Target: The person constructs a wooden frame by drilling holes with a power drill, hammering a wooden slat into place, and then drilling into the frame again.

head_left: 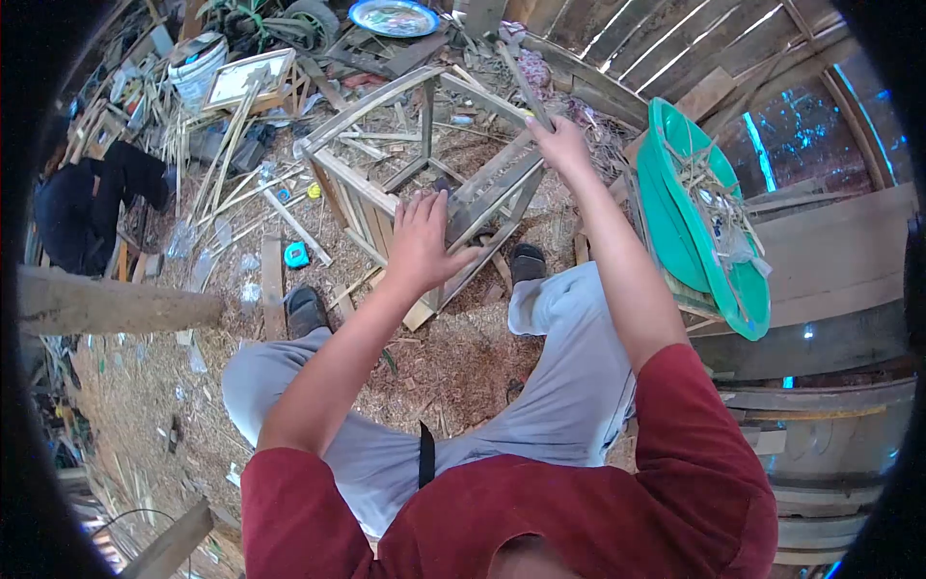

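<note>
A wooden frame (368,112) of light battens stands tilted on the ground between my feet, slats along its left side. My left hand (420,241) lies on its near corner, fingers stretched and thumb spread. My right hand (561,147), at the frame's right corner, is closed round a narrow wooden strip (526,85) that points up and away from me. Whether this hand also touches the frame, I cannot tell. A dark object between the frame's near bars, just past my left fingers, is too unclear to name.
A teal tape measure (296,255) lies on the shavings left of the frame. Thin wooden strips (231,145) are scattered farther left, near a white bucket (198,72). At right leans a green basin (709,212) with wood scraps. A thick post (121,301) juts in from the left.
</note>
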{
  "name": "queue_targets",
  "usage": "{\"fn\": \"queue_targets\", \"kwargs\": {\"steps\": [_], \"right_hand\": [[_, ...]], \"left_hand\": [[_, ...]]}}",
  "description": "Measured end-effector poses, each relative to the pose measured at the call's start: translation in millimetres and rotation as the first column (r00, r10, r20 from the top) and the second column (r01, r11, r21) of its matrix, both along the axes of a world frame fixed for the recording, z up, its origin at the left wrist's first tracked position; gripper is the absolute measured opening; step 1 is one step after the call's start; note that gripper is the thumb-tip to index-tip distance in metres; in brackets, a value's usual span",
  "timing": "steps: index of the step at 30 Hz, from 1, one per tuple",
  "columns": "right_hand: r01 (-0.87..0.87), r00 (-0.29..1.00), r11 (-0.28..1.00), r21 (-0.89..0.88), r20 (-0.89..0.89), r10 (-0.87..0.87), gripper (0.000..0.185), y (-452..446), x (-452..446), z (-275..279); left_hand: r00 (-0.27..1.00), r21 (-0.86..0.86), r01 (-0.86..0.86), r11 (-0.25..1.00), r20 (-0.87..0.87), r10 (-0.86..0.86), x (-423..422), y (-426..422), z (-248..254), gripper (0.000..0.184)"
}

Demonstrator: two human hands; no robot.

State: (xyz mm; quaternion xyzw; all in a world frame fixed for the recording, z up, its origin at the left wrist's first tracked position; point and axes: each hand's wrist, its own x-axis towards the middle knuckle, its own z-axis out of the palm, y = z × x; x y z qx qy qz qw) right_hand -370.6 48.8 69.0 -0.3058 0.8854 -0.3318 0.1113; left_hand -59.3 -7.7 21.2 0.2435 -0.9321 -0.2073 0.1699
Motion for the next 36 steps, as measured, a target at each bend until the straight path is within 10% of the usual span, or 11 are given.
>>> {"fn": "queue_targets", "kwargs": {"steps": [11, 16, 19, 23, 29, 32, 36], "right_hand": [[0.272, 0.955, 0.953, 0.132, -0.162, -0.25, 0.051, 4.2, -96.8, -90.0], [0.233, 0.972, 0.972, 0.019, 0.025, -0.234, 0.042, 3.0, -110.7, -113.2], [0.189, 0.98, 0.98, -0.054, 0.069, -0.185, 0.041, 1.1, -109.2, -112.4], [0.185, 0.982, 0.975, -0.12, 0.059, -0.179, 0.042, 1.0, -107.2, -115.8], [0.101, 0.994, 0.975, -0.199, 0.068, -0.089, 0.041, -11.8, -102.4, -105.5], [0.038, 0.999, 0.988, -0.15, -0.003, -0.039, 0.04, -19.4, -76.0, -71.9], [-0.064, 0.996, 0.988, -0.143, -0.067, 0.055, 0.039, -29.9, -50.0, -61.1]], "left_hand": [[0.996, -0.095, -0.036, 0.995, 0.072, 0.043, -13.8, 8.1, -2.1, 0.128], [0.966, -0.011, -0.256, 0.967, -0.042, 0.255, -22.0, 8.8, -8.7, 0.125], [0.8, 0.319, -0.526, 0.789, -0.129, 0.586, -25.7, 1.5, -25.3, 0.124], [0.715, 0.984, -0.106, 0.147, -0.027, 0.698, -11.4, -9.6, -39.6, 0.09], [0.644, 0.991, -0.073, 0.116, -0.042, 0.764, -16.8, -28.3, -65.1, 0.078], [0.673, 0.991, 0.043, -0.13, 0.067, 0.736, 7.0, -76.5, -69.3, 0.081], [0.531, 0.975, -0.136, -0.175, 0.221, 0.818, 29.7, -121.1, 13.5, 0.08]]}}
